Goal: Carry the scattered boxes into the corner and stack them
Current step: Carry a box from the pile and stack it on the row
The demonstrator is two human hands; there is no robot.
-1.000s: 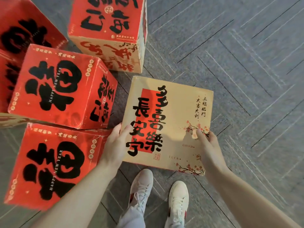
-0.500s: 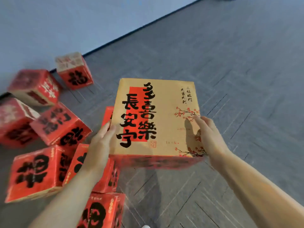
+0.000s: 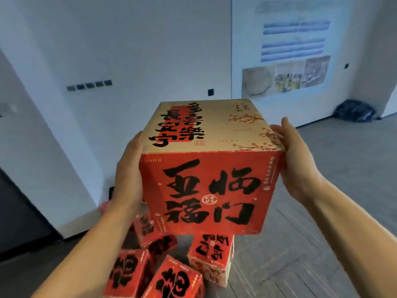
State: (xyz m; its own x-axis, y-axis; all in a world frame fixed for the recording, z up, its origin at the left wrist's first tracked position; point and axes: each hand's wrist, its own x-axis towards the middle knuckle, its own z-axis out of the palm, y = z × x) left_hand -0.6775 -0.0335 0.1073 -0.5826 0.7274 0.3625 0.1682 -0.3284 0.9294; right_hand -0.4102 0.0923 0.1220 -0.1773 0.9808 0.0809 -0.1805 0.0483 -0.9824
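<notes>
Right now a red-and-gold gift box is held up in the air at about chest level, clear of the floor, its kraft-gold top with black calligraphy and plum-blossom sprigs tipped slightly towards the camera and its red front face with four large black characters facing the wearer. The left hand lies flat against the box's left side, palm pressing inward; its fingertips are hidden behind the carton. The right hand presses the opposite side, fingers stretched out along the wall and the thumb resting at the top edge by the blossom print. Below the held box, on the grey herringbone floor, a cluster of red boxes lies jumbled at odd angles, one of them a box with a cream side. Beyond stands a white wall with a row of dark switches, a blurred poster to the right, and a dark crumpled bundle on the floor at the wall's foot.
</notes>
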